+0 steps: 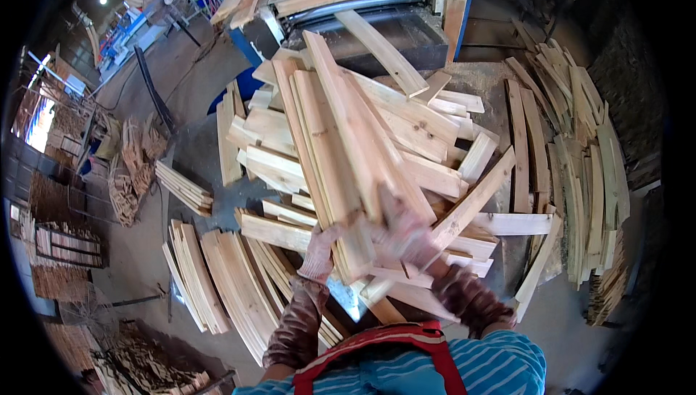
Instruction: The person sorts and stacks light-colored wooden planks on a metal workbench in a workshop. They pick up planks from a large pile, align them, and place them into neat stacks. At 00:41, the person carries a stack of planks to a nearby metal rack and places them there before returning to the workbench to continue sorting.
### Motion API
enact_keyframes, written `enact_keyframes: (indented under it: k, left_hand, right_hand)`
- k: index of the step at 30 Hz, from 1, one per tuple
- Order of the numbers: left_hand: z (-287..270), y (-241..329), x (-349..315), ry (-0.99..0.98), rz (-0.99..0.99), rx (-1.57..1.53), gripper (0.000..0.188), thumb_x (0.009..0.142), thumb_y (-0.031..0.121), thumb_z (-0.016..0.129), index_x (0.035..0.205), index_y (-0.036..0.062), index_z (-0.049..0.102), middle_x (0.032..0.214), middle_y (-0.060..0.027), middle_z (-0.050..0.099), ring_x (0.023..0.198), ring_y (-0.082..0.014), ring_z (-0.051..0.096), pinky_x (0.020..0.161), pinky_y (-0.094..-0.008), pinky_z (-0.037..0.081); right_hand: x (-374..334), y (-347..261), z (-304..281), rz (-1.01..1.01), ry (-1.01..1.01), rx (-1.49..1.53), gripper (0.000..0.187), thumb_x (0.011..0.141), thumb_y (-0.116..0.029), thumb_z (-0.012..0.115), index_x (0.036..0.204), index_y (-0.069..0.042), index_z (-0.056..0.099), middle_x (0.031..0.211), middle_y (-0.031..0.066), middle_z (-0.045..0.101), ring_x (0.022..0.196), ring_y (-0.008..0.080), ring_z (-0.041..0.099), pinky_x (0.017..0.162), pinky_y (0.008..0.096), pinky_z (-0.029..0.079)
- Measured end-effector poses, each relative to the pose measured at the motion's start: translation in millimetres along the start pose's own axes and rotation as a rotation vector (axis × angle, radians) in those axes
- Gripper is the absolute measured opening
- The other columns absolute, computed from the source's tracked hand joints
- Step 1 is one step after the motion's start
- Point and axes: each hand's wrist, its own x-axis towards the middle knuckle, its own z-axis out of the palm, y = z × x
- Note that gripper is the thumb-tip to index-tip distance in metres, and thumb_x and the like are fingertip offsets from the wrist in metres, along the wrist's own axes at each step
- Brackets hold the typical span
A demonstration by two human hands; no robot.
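My left hand (319, 250), in a pale knit glove, is closed around the near end of a small stack of long wooden boards (312, 141). The stack slants up and away from me, above a heap of other boards. Close to its right, my gloved right hand (409, 234) is at the lower part of another long board (341, 97). Motion smears that hand, so its grip on the board cannot be made out. Under both hands lies the loose heap of short and long boards (420, 130), pointing in many directions.
Beyond the heap stands a machine with a metal roller (355, 10); one board (384, 54) slopes down from its bed. Tall board stacks (587, 170) line the right side. More boards (239, 286) lie at the near left, and a small bundle (185, 188) farther left.
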Motion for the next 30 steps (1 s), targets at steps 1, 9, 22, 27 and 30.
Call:
enact_keyframes:
  k: [1,9,22,27,30]
  left_hand:
    - [1.4,-3.5,5.7,0.067,-0.013,-0.081,0.059,0.082,0.022,0.081,0.131,-0.0006,0.055,0.112,-0.0081,0.067,0.098,-0.0198,0.067,0.085,-0.0346,0.058]
    - [37.8,-3.4,16.2,0.321,0.453,0.515,0.082,0.078,0.004,0.078,0.146,0.0017,0.032,0.117,-0.0122,0.064,0.099,-0.0208,0.064,0.083,-0.0325,0.055]
    - [33.6,-23.7,-11.2,0.209,0.524,0.059,0.061,0.082,0.001,0.075,0.134,0.0022,0.045,0.115,-0.0122,0.065,0.096,-0.019,0.066,0.08,-0.0323,0.057]
    - [18.3,-29.5,0.2,0.235,0.546,0.18,0.059,0.089,0.012,0.071,0.14,0.003,0.042,0.126,-0.0124,0.059,0.109,-0.0195,0.06,0.09,-0.0333,0.053]
    - [37.9,-13.3,-5.1,0.183,0.478,0.022,0.055,0.096,0.014,0.064,0.144,0.0024,0.041,0.13,-0.0115,0.057,0.115,-0.0203,0.056,0.096,-0.0332,0.05]
  right_hand:
    - [-16.9,-0.9,31.6,0.027,-0.09,-0.147,0.101,0.085,-0.063,0.061,0.156,-0.002,0.024,0.128,0.0301,0.056,0.11,0.047,0.062,0.091,0.0521,0.052]
    - [0.2,15.0,5.2,-0.05,-0.233,-0.493,0.072,0.092,-0.057,0.054,0.144,-0.006,0.047,0.118,0.0227,0.066,0.089,0.0387,0.071,0.078,0.0473,0.057]
    - [-6.0,35.7,14.4,0.252,-0.03,0.938,0.075,0.084,-0.032,0.075,0.148,-0.005,0.048,0.125,0.0132,0.066,0.113,0.0215,0.063,0.096,0.0348,0.051]
    - [-39.1,-30.7,39.7,-0.034,0.026,0.162,0.079,0.085,-0.035,0.075,0.149,-0.002,0.043,0.132,0.0219,0.058,0.121,0.0304,0.058,0.103,0.0404,0.047]
    - [-29.7,-10.8,49.7,-0.008,-0.001,0.135,0.086,0.083,-0.032,0.074,0.153,-0.003,0.033,0.142,0.0291,0.047,0.131,0.0388,0.05,0.111,0.0457,0.041]
